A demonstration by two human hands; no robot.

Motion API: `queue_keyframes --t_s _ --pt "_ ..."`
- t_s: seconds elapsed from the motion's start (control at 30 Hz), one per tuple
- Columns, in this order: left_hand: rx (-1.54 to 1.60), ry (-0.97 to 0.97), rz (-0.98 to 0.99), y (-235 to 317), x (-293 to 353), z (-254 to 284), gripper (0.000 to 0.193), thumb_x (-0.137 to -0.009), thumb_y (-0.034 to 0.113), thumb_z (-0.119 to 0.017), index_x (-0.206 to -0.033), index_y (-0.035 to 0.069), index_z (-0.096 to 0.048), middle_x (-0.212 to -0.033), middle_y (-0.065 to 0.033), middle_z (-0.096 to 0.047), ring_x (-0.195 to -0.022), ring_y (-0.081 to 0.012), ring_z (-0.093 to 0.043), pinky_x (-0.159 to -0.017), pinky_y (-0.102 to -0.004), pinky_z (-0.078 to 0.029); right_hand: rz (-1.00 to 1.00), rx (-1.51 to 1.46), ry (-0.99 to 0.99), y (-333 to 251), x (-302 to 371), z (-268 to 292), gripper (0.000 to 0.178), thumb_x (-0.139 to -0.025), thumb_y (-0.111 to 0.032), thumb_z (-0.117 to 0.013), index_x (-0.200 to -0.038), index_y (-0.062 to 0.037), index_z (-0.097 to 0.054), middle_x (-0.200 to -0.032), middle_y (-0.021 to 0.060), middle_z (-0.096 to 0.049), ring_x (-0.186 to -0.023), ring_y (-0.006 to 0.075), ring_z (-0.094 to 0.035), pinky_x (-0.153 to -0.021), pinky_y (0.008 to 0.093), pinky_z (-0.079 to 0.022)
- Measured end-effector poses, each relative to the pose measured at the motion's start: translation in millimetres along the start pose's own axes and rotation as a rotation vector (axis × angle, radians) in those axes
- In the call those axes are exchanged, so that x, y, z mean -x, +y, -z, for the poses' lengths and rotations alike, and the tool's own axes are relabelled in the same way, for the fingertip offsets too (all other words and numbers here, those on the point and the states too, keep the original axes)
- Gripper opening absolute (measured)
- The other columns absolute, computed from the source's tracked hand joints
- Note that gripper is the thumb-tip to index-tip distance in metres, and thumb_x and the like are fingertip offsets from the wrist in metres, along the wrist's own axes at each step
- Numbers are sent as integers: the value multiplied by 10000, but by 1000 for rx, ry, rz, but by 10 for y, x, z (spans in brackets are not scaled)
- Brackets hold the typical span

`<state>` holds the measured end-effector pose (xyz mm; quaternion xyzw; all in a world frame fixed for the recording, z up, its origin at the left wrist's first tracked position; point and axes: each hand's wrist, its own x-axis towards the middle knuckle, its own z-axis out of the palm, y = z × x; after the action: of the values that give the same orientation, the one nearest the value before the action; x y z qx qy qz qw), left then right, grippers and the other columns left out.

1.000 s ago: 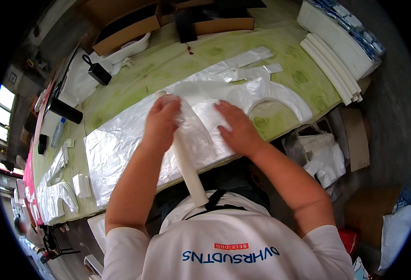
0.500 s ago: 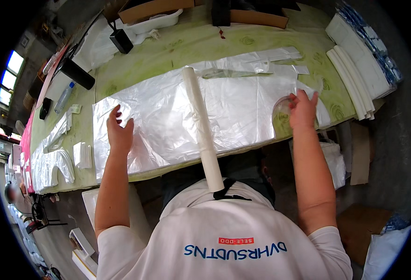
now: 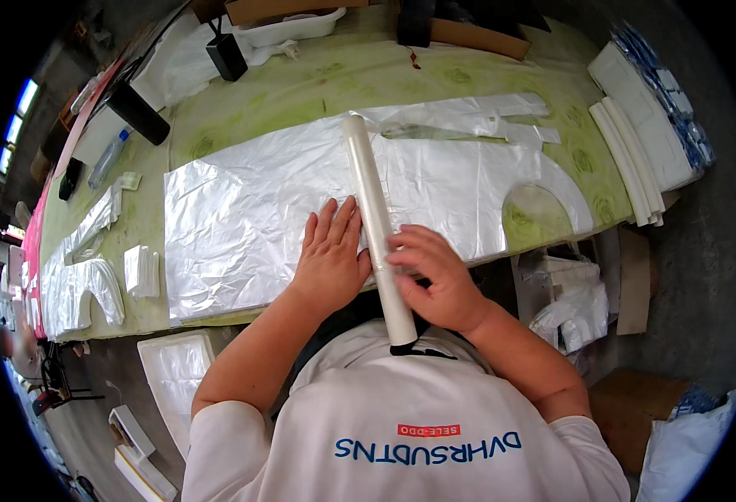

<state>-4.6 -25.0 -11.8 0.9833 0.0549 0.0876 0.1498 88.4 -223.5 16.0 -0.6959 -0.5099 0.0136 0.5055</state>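
Note:
A wide sheet of clear plastic (image 3: 242, 209) lies flat across the green table (image 3: 318, 88), with a rounded cut-out at its right end. A long white roll (image 3: 374, 217) rests across the middle of the sheet and reaches past the near table edge. My left hand (image 3: 332, 255) lies flat on the sheet, fingers together, right beside the roll. My right hand (image 3: 431, 276) is curled around the roll's lower part, fingers on it.
Folded white stacks (image 3: 636, 142) sit at the table's right end. Black tools (image 3: 138, 113) and a clear bottle (image 3: 107, 157) lie at the far left, cardboard boxes (image 3: 468, 33) at the back. More cut plastic pieces (image 3: 84, 268) are at the left. Bags and boxes stand on the floor to the right.
Both hands were spread wide apart on the sheet's ends half a second ago. They have come together at the middle, the left beside the roll and the right onto it.

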Motion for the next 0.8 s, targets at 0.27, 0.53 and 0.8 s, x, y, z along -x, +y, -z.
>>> queue_keyframes --t_s 0.27,0.53,0.8 --pt "282 187 -333 -93 -310 542 446 -861 100 -695 -1301 87 -626 -1515 -137 -469 -1389 -401 -419 -1143 -484 -360 95 -9 -146 -158 -67 -173 286 -785 -13 -706 -1066 -60 -674 -1088 119 -673 -1120 365 -610 -1027 455 -481" --pt "288 168 -240 -285 -368 500 273 -915 203 -673 -1158 78 -683 -1341 -97 -635 -1408 -428 -427 -1163 -504 -333 -27 279 -11 24 -215 -98 301 -765 -8 -702 -1064 -33 -674 -1115 150 -667 -1090 361 -607 -977 443 -478" --pt "259 107 -18 -355 109 397 579 -881 208 -651 -1431 70 -536 -1561 -148 -434 -1502 -388 -298 -1219 -533 -221 166 605 -180 694 -974 -676 475 -874 -225 -659 -1317 -60 -614 -1335 157 -607 -1287 369 -513 -1116 540 -358"
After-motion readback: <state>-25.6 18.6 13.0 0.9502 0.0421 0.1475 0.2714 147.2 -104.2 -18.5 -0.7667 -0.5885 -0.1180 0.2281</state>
